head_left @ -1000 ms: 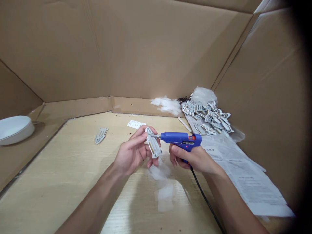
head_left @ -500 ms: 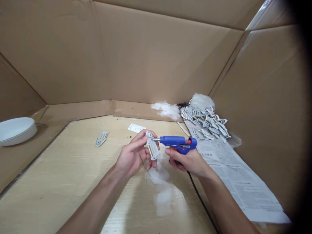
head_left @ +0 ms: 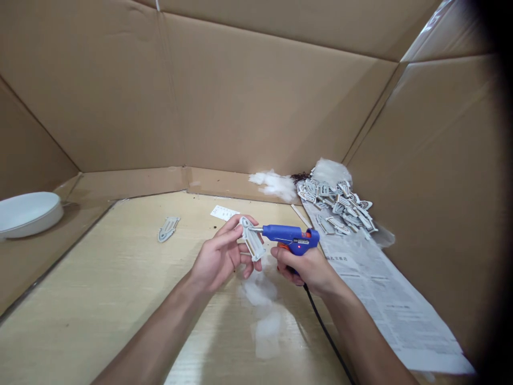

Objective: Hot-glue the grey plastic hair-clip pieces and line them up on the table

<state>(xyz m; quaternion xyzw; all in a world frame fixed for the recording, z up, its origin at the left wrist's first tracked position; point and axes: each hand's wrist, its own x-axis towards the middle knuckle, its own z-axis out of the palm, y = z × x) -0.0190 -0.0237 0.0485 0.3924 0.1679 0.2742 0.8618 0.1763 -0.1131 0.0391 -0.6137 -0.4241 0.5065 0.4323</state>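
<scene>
My left hand (head_left: 224,251) holds a grey-white slotted piece (head_left: 253,244) between thumb and fingers, tilted above the table. The fingers of my right hand (head_left: 304,264) are wrapped round the handle of a blue glue gun (head_left: 286,235) with an orange trigger and a small red light. The gun's metal nozzle is at the upper part of the piece; whether it touches is too small to tell. A similar piece (head_left: 169,229) lies on the table to the left. Beneath my hands, thin white fluffy pads (head_left: 267,329) rest on the table.
At the back right, a heap of similar pieces (head_left: 340,203) lies on newspaper (head_left: 385,299). White fluff (head_left: 276,184) and a printed white card (head_left: 225,212) are nearby. A white bowl (head_left: 30,214) stands far left. Cardboard walls (head_left: 272,96) surround the table. A black cord (head_left: 326,331) trails from the gun.
The glue gun and my right hand have shifted slightly left. The held piece has turned a little, its lower end moving right. Both grips are unchanged.
</scene>
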